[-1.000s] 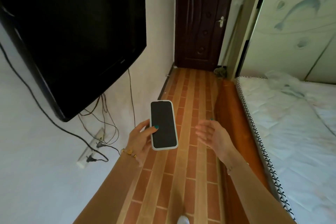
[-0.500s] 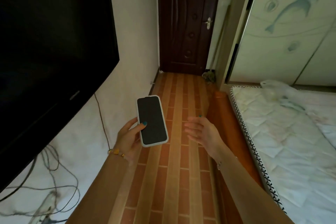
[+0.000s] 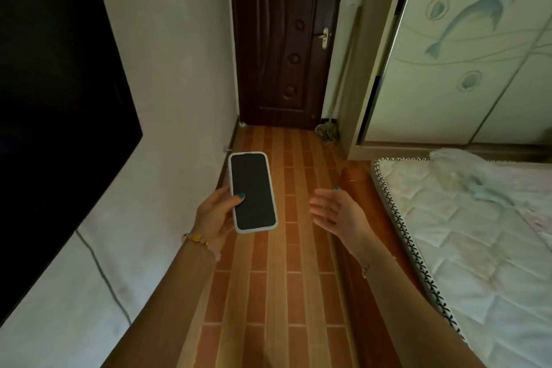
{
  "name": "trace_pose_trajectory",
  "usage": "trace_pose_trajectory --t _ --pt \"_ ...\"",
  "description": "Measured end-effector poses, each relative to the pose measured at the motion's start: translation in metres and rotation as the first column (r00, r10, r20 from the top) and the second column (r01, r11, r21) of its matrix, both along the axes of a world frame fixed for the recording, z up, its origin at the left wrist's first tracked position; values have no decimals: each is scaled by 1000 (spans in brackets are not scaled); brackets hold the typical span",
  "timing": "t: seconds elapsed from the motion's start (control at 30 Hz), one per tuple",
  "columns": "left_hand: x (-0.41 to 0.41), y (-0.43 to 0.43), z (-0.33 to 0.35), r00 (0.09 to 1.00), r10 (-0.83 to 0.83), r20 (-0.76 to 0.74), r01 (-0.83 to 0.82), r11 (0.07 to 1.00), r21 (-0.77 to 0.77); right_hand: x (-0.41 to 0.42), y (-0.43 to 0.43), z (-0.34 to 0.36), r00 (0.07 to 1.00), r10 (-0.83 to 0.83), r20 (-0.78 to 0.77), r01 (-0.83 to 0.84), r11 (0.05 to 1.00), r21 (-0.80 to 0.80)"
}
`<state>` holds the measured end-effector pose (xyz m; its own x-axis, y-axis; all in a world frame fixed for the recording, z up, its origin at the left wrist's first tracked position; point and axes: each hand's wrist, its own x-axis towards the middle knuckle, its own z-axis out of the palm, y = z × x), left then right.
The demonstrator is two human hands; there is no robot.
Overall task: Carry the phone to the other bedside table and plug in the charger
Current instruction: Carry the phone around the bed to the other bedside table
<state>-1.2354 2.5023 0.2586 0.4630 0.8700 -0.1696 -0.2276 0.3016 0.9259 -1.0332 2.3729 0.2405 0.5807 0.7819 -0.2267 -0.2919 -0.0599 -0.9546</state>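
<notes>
Phone (image 3: 252, 192), dark screen, pale case, in left hand (image 3: 215, 214)

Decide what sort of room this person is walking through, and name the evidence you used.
Most likely a bedroom in a home. A quilted mattress lies on the right, a sliding wardrobe with a dolphin design stands behind it, and a dark wooden door closes the narrow passage ahead.
</notes>
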Motion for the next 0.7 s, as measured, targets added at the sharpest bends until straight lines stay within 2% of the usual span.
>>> trace_pose_trajectory --t 0.17,0.47,0.7 --pt "57 92 9 1000 -13 16 13 1000 -24 57 89 11 999 -52 5 52 999 14" --pt "128 213 4 998 -54 11 55 997 -52 125 201 -4 991 -106 -79 107 994 2" --pt "189 313 -4 1000 -15 -1 15 999 -28 191 309 -12 997 -57 -56 58 998 12"
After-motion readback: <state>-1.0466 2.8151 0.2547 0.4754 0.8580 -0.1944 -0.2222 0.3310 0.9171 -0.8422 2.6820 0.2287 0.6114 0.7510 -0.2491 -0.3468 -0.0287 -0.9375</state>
